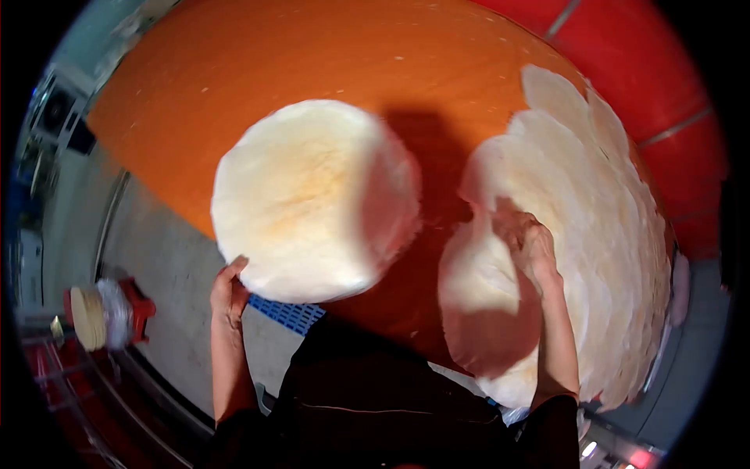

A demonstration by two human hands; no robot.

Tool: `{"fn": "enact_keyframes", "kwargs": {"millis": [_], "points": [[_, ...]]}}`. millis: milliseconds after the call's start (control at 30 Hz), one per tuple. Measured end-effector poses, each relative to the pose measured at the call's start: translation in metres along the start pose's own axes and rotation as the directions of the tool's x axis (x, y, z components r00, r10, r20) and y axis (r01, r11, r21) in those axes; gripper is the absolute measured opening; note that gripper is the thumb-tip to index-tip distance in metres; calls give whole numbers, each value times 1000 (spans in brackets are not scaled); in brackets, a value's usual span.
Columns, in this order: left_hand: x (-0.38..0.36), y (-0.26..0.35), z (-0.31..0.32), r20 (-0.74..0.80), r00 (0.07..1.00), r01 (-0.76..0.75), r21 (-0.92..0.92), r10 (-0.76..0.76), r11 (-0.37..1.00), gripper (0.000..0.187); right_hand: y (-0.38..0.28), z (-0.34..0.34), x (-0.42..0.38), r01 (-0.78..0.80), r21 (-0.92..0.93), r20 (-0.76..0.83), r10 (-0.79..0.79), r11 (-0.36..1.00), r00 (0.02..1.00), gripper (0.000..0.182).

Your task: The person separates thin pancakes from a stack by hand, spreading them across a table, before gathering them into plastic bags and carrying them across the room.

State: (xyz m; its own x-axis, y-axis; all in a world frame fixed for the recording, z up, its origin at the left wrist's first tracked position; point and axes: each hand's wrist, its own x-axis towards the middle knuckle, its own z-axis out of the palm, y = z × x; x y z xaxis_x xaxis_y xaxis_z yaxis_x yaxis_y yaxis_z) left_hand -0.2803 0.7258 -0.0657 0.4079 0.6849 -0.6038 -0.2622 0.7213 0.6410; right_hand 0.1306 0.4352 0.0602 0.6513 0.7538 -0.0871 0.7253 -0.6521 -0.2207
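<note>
My left hand is closed on the lower left rim of a stack of large, pale, round flatbreads, its thumb on top. The stack is held over the near edge of the orange surface, and a shadow covers its right side. My right hand pinches the edge of a single thin flatbread, which hangs down to the left of the wrist, its lower part in shadow. Beyond that hand, many overlapping flatbreads lie spread along the right side.
An orange tabletop stretches ahead, with red tiles past its far right edge. At lower left, a red stool stands on the grey floor beside a stack of round tan discs. A blue slatted mat lies below the left hand.
</note>
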Motion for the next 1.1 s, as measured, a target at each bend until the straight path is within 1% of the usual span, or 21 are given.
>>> {"fn": "enact_keyframes", "kwargs": {"millis": [33, 67, 100, 133, 167, 233, 267, 300, 367, 400, 467, 567, 633, 700, 733, 767, 833, 867, 967, 1033, 1100], "points": [[-2, 6, -4, 78, 995, 59, -57, -54, 997, 31, -35, -2, 8, 145, 211, -94, -128, 967, 987, 28], [-24, 16, 28, 42, 999, 22, -124, -16, 992, 27, -49, 29, 20, 239, 367, -182, -183, 899, 966, 33], [-23, 22, 26, 138, 990, 16, -181, 9, 983, 27, -86, 29, 26, 263, 503, -85, -256, 824, 963, 35], [-23, 25, 29, 188, 981, -13, -180, 47, 984, 29, -133, 15, 25, 178, 706, 92, -338, 685, 937, 35], [-21, 27, 35, 242, 967, -39, -177, 82, 983, 31, -159, 32, 29, 211, 596, 197, -396, 775, 897, 43], [-10, 23, 46, 157, 976, -142, -53, 148, 988, 33, -210, 54, 31, 295, 716, 149, -551, 633, 821, 79], [-10, 26, 57, 153, 979, -135, -13, 135, 991, 41, -236, 65, 33, 321, 770, 123, -622, 551, 773, 97], [-12, 28, 63, 142, 976, -175, 39, 168, 984, 46, -252, 80, 33, 433, 745, -2, -647, 508, 762, 99], [-12, 29, 62, 154, 973, -175, 18, 170, 984, 49, -273, 104, 42, 528, 618, -37, -649, 582, 759, 87], [-12, 28, 61, 172, 971, -172, 6, 168, 985, 50, -276, 107, 48, 382, 711, 108, -627, 591, 771, 86], [-9, 29, 52, 219, 966, -139, -12, 138, 990, 52, -274, 110, 60, 47, 801, 392, -582, 597, 713, 84], [-10, 33, 50, 263, 956, -138, 8, 131, 990, 53, -269, 116, 66, -63, 864, 409, -623, 500, 667, 71], [-16, 39, 54, 291, 951, -91, -39, 99, 995, 58, -269, 144, 65, -135, 939, 313, -627, 316, 713, 58], [-21, 41, 62, 282, 954, -69, -108, 97, 992, 61, -271, 156, 53, -92, 962, 237, -619, 256, 749, 50], [-16, 41, 57, 290, 955, -29, -92, 55, 995, 65, -281, 136, 42, -19, 955, 207, -619, 296, 758, 50], [-16, 40, 55, 294, 953, -35, -106, 65, 994, 66, -288, 126, 36, 54, 941, 177, -621, 334, 764, 49], [-17, 40, 59, 307, 948, -46, -135, 86, 990, 67, -286, 131, 37, -134, 930, 329, -613, 342, 718, 48], [-10, 38, 46, 338, 940, -26, -78, 51, 997, 68, -282, 133, 39, -223, 912, 398, -606, 345, 689, 47], [-10, 35, 44, 299, 950, -89, -26, 92, 996, 68, -268, 145, 44, -209, 893, 423, -583, 400, 694, 48], [7, 23, 9, 319, 945, -129, 137, 80, 982, 57, -268, 153, 40, -165, 889, 405, -562, 428, 722, 47], [14, 15, -1, 328, 940, -116, 66, 88, 991, 41, -280, 169, 27, -22, 908, 268, -537, 419, 800, 47]]}}
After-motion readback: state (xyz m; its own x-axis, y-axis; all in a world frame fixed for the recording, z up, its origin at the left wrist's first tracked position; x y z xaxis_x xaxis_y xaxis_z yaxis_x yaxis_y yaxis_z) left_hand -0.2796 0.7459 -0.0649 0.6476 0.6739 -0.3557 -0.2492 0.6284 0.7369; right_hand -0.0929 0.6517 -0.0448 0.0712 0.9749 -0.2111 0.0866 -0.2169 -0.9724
